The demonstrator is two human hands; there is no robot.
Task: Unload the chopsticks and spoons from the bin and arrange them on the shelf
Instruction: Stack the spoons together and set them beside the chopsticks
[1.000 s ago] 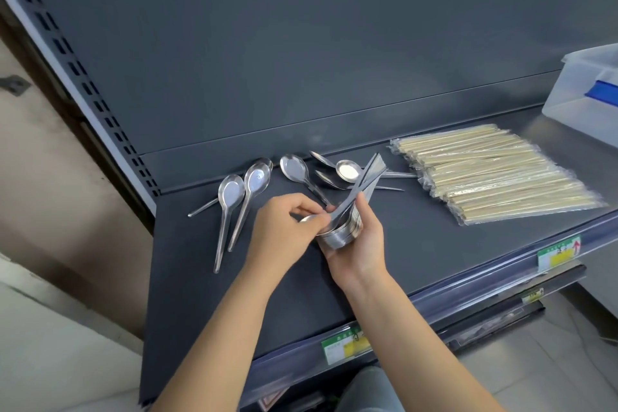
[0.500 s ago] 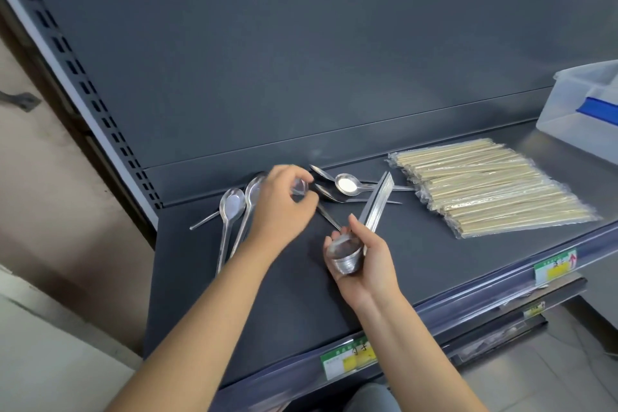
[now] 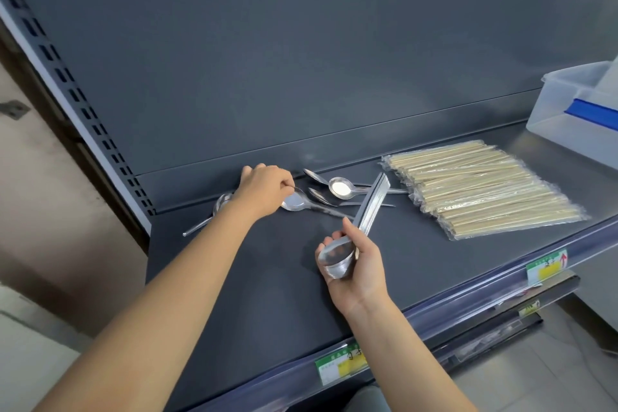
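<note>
The clear-wrapped pale wooden chopsticks (image 3: 481, 191) already lie on the dark grey metal shelf (image 3: 267, 278). Left of them, the left hand (image 3: 267, 189) pinches one shiny steel spoon (image 3: 296, 203) beside the loose spoons (image 3: 339, 187). The right hand (image 3: 359, 266) grips a nested stack of steel spoons (image 3: 336, 259), not yet laid out.

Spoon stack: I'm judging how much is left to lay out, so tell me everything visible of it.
The spoon stack is shiny steel: many spoons nested, bowls bunched low, handles fanned up toward the back right. The right hand grips it around the bowls, thumb on the handles, above the shelf. Count unclear.
</note>
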